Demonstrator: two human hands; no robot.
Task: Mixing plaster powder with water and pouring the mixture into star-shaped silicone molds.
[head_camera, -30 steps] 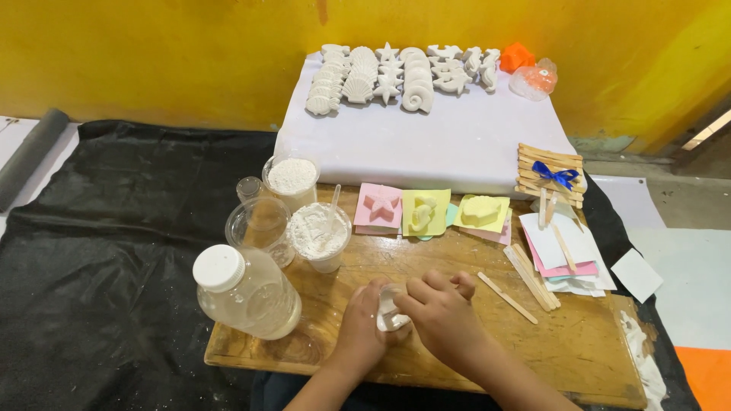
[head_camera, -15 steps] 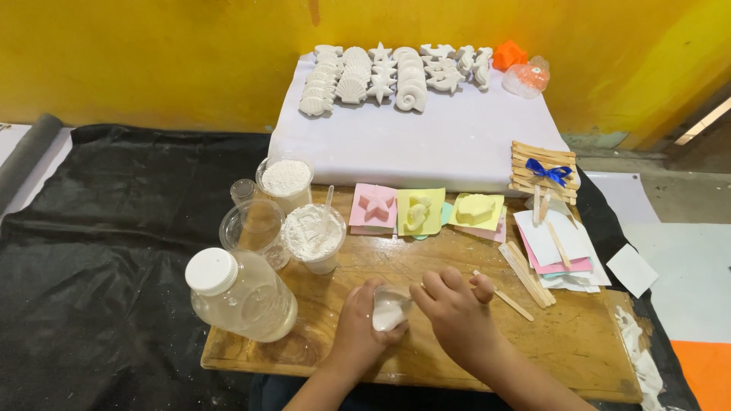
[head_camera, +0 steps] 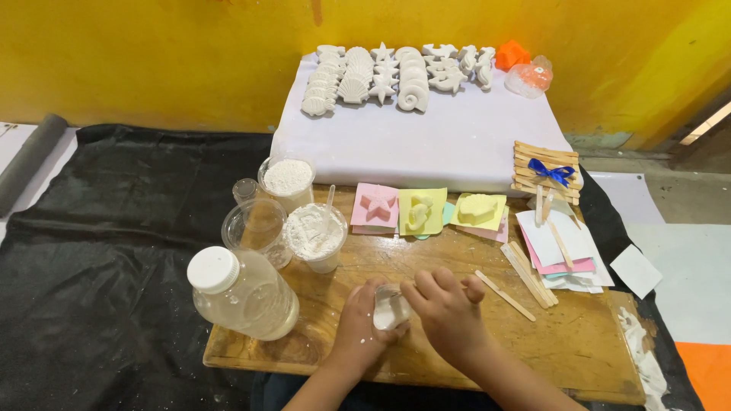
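White mix sits in a small cup (head_camera: 391,308) on our wooden worktop (head_camera: 579,342). Our left hand (head_camera: 358,327) wraps it so it stays put; our right hand (head_camera: 449,308) curls over its top, pinching something we cannot see.

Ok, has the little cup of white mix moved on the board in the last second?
No. The small cup, held by the left hand, sits at the same spot on the wooden board, between the plastic bottle and the loose wooden stick.
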